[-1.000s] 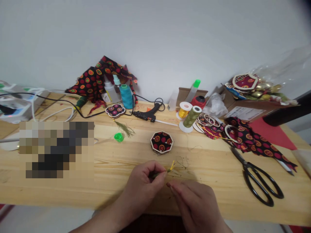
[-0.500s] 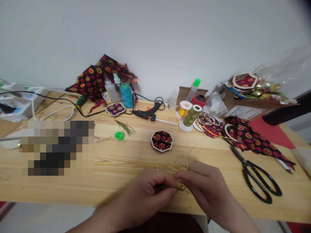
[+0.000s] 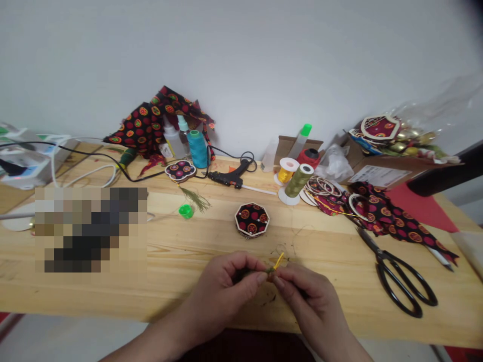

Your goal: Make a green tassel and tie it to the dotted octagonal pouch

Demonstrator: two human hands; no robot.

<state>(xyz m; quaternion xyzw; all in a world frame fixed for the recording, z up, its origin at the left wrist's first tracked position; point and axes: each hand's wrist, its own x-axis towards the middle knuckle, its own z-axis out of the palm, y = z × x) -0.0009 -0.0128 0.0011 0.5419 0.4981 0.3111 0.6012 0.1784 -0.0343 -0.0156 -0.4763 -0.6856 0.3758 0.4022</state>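
Note:
My left hand (image 3: 234, 286) is closed around a small bundle of olive-green thread, a tassel (image 3: 269, 271), mostly hidden by the fingers. A short yellow cord (image 3: 278, 261) sticks up from its end. My right hand (image 3: 309, 291) pinches with thumb and forefinger right beside that end, touching the tassel where the yellow cord comes out. Just beyond the hands lies an octagonal ornament (image 3: 252, 219) of patterned cloth in a pale rim. Loose dark thread ends (image 3: 268, 299) are scattered on the wood under the fingers.
Black-handled scissors (image 3: 403, 281) lie at right. Behind stand an olive thread spool (image 3: 294, 182), a yellow spool (image 3: 286, 173) and a glue gun (image 3: 228, 176). A flower-shaped ornament (image 3: 180, 171), green cap (image 3: 185, 211) and teal thread cone (image 3: 198, 150) are left of centre. A blurred patch covers the left.
Both hands have risen slightly away from the table's front edge, and my right hand has turned its fingers inward. The yellow cord now points upward between them.

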